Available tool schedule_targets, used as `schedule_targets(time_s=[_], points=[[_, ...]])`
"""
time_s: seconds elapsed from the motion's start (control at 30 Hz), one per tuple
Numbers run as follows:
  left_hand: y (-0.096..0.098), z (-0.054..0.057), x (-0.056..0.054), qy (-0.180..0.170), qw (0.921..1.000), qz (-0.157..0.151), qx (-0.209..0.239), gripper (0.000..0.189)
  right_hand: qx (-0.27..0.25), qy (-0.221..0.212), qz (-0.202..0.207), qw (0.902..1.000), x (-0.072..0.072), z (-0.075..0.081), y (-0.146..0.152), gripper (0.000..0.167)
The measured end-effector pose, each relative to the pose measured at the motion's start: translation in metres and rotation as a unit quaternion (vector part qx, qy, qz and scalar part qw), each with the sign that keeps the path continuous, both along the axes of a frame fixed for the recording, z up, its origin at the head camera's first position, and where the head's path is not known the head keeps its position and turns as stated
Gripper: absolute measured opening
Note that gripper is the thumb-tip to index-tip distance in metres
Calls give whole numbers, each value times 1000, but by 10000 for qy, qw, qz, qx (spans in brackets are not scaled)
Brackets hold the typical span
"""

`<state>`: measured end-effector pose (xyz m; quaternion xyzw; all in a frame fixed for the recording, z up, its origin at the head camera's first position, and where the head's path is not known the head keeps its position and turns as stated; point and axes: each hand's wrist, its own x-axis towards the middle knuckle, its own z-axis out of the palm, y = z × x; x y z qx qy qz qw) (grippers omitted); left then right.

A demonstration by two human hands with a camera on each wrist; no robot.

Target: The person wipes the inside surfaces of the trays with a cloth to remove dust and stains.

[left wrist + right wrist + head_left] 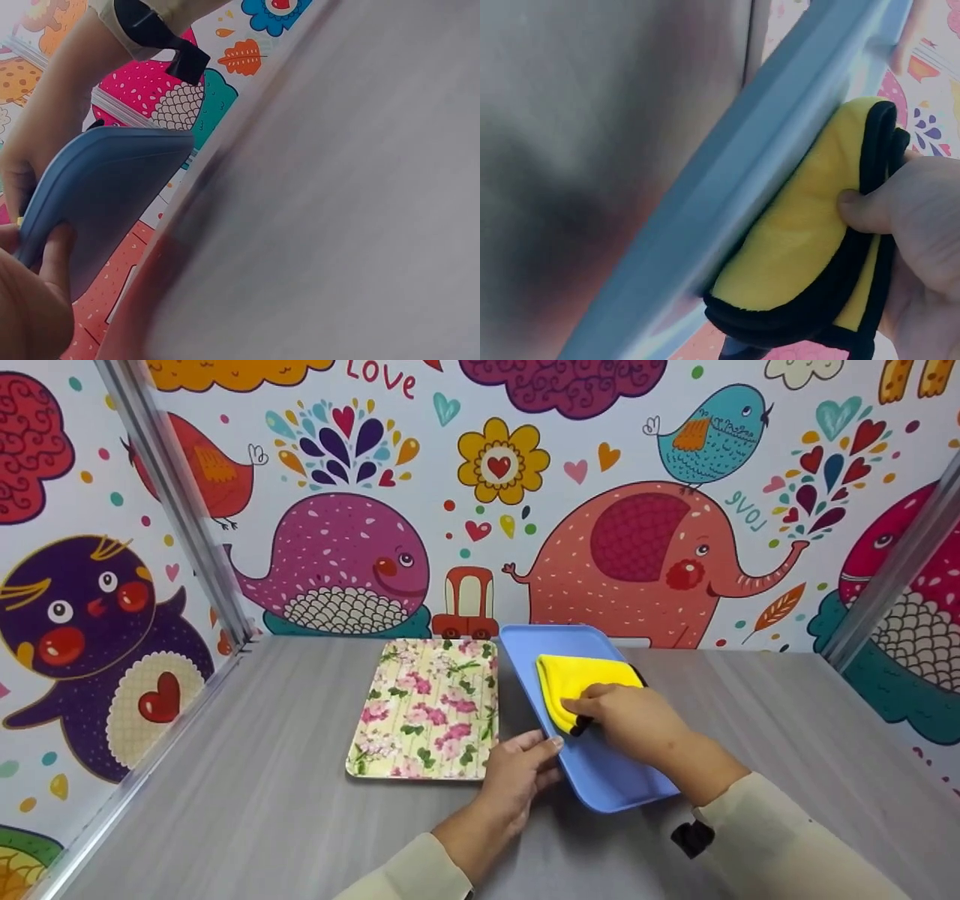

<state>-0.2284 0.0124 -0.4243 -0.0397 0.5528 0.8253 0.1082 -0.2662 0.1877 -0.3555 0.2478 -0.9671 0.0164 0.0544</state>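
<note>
A blue tray is held tilted above the table, its left edge gripped by my left hand. In the left wrist view the thumb lies on the underside of the blue tray. Against the tray's inner face is a folded yellow cloth with black edging. My right hand holds that cloth; in the right wrist view its thumb presses on the yellow cloth near the black border. Just left of the blue tray, a floral tray lies flat on the table.
The grey wood-grain table spreads out on both sides of the trays. Walls printed with cartoon animals stand behind and at the sides. Metal posts mark the corners. A black strap hangs from the right sleeve.
</note>
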Motion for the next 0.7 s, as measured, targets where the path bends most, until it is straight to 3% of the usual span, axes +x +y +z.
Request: schedule_targets(time_s=[0.27, 0.43, 0.7], points=[[1, -1, 1, 84, 9999, -70, -38, 41, 143, 83, 194, 9997, -7, 2, -1, 59], [0, -2, 2, 216, 9994, -256, -67, 36, 246, 336, 376, 9984, -11, 5, -1, 59], [1, -2, 3, 266, 9993, -276, -39, 35, 279, 719, 803, 9938, -21, 4, -1, 56]])
